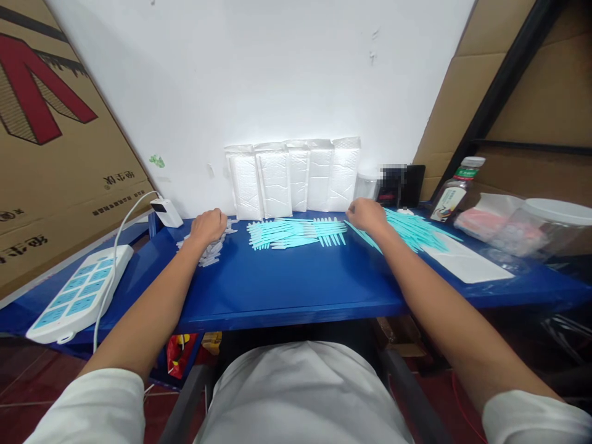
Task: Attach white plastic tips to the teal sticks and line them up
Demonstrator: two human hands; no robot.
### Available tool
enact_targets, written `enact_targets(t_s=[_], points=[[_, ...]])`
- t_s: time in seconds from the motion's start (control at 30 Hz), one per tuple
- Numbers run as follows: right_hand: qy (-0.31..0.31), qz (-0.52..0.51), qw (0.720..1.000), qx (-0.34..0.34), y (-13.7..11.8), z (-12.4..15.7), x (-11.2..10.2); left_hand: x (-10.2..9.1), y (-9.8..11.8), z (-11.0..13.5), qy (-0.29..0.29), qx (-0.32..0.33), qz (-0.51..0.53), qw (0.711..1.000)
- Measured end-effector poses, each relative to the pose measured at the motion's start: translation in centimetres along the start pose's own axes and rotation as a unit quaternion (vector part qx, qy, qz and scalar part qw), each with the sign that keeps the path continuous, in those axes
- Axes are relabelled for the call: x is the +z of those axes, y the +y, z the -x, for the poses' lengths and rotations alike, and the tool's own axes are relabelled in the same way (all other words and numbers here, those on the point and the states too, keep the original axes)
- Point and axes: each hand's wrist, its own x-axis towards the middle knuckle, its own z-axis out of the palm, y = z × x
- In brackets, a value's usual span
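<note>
My left hand (208, 226) is curled shut over a heap of small white plastic pieces (210, 251) at the back left of the blue table (296, 283). My right hand (367, 214) is also curled, resting at the left edge of a loose pile of turquoise sticks (411, 228). What the fingers of either hand hold is hidden. Between the hands lies a neat row of turquoise sticks with white ends (296, 233).
White padded envelopes (293, 177) lean on the wall behind. A white power strip (76, 293) lies at the left, a charger (165, 211) by the wall. At the right are a flat white sheet (467, 264), a bottle (457, 190), clear plastic jars (546, 231) and cardboard.
</note>
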Motion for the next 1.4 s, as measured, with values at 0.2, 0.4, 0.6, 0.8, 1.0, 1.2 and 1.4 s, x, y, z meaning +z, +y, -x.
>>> enact_targets(t_s=[0.2,0.4,0.6,0.8,1.0,1.2,1.4], points=[[-0.025,0.001,0.999,0.041,0.5,-0.2,-0.4,0.5,1.7,0.8,-0.061,-0.045,-0.032,0.997],[-0.031,-0.005,0.998,0.046,0.9,-0.5,-0.3,2.3,1.2,-0.1,-0.074,0.001,-0.056,0.996],[-0.066,0.024,0.996,0.05,1.5,-0.8,0.0,2.8,1.1,-0.4,-0.073,0.053,-0.077,0.993],[-0.144,0.066,0.987,0.025,1.5,-0.6,-0.3,2.5,1.4,-0.2,-0.07,0.054,-0.075,0.993],[-0.204,0.08,0.976,0.015,1.3,0.0,-1.1,2.4,1.5,-0.3,-0.07,0.056,-0.067,0.994],[-0.242,0.08,0.967,0.004,1.0,0.8,-2.0,2.3,1.6,-0.3,-0.064,0.055,-0.063,0.994],[-0.239,0.097,0.966,-0.022,0.9,0.9,-2.1,2.4,1.5,-0.2,-0.069,0.064,-0.061,0.994]])
